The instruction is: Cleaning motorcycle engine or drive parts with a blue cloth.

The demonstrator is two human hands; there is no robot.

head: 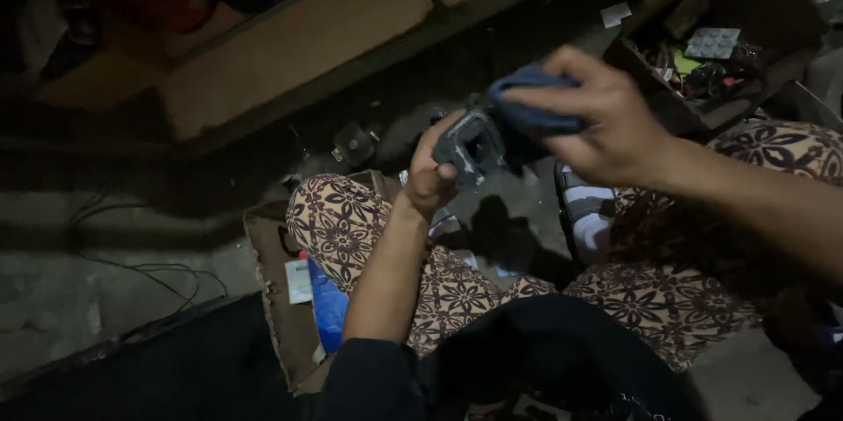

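Note:
My left hand (430, 173) grips a small dark grey metal part (470, 147) with a square opening, held up above my knees. My right hand (606, 114) holds a blue cloth (531, 103) bunched against the top right side of that part. Both hands meet in the middle of the view. I sit with legs in patterned brown and cream trousers (338, 219). The far side of the part is hidden by the cloth and my fingers.
A cardboard box (654, 70) with small parts and a blister pack (711, 42) stands at the upper right. A flat cardboard piece (281, 307) lies under my left leg with a blue packet (329, 302). A small dark round object (354, 143) and black cables (149, 267) lie on the concrete floor.

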